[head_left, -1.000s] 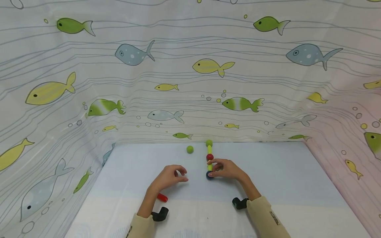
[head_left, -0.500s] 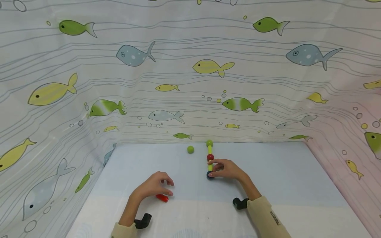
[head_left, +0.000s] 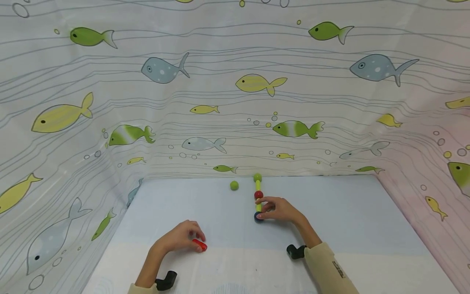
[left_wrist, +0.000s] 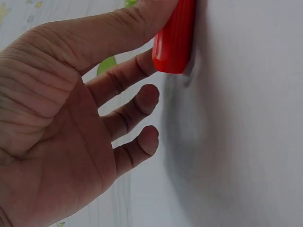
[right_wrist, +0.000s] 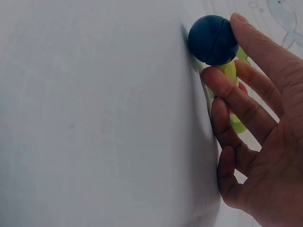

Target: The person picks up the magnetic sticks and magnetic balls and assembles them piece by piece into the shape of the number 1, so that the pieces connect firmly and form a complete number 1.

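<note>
A short red rod [head_left: 200,245] lies on the table's left part. My left hand [head_left: 180,237] pinches it, thumb on the near side; in the left wrist view the thumb covers its upper end. A line of joined toy pieces stands mid-table: a green ball [head_left: 258,177], a yellow rod [head_left: 258,185], a red ball [head_left: 258,194], another yellow rod [head_left: 258,207] and a dark blue ball [right_wrist: 213,40]. My right hand [head_left: 280,209] holds the blue end between thumb and fingers, partly hiding the nearer yellow rod.
A loose green ball [head_left: 234,185] sits left of the joined pieces, near the back of the table [head_left: 341,212]. A fish-printed curtain [head_left: 220,122] rises behind and along both sides. Black wrist cameras [head_left: 295,251] are worn on both wrists.
My left hand has moved left and toward the near side, from beside the joined pieces to the red rod, and its fingers have closed on it. The right hand has kept its hold.
</note>
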Motion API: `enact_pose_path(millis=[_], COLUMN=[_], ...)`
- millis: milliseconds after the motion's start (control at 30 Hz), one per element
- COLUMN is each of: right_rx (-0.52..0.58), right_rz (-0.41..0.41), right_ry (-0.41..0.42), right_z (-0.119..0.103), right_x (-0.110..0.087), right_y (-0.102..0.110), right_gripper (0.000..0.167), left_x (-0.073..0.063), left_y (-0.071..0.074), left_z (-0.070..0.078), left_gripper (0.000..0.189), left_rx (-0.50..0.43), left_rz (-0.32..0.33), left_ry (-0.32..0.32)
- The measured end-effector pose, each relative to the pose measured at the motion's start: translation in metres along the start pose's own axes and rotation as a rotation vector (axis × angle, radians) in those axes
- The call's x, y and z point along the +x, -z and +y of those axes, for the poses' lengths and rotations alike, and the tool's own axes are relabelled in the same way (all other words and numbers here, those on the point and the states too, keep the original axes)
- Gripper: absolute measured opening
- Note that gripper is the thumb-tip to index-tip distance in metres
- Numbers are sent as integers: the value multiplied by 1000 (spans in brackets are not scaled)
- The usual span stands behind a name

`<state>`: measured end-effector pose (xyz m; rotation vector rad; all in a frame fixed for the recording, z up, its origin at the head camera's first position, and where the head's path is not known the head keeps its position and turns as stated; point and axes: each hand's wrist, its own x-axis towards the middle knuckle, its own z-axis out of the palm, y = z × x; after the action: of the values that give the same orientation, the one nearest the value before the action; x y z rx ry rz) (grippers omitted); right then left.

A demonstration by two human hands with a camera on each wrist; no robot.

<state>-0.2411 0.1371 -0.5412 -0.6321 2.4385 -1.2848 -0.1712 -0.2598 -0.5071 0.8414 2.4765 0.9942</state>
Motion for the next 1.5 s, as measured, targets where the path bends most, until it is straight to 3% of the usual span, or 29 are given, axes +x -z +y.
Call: enact_pose_path(millis=[300, 700, 967, 1133, 1500], right_rx=[14, 13, 7, 9, 1], right_rz=[-16, -14, -12, -12, -2], right_ry=[14, 19, 14, 13, 6], right_z=[1, 1, 2, 1, 2], right_x=[0, -1, 0, 0, 1], right_y=[1, 1, 0, 0, -1], right_gripper=[55, 54, 54, 54, 53], left_x=[0, 7, 15, 25, 63], left_y=[-3, -11, -19, -26, -46], left_z=[0, 1, 10, 21, 38], left_gripper=[17, 17, 19, 17, 9], left_rx=[-5, -39, -35, -38, -49], left_rz=[-7, -6, 29, 50, 56], left_ry=[101, 91, 62, 58, 17])
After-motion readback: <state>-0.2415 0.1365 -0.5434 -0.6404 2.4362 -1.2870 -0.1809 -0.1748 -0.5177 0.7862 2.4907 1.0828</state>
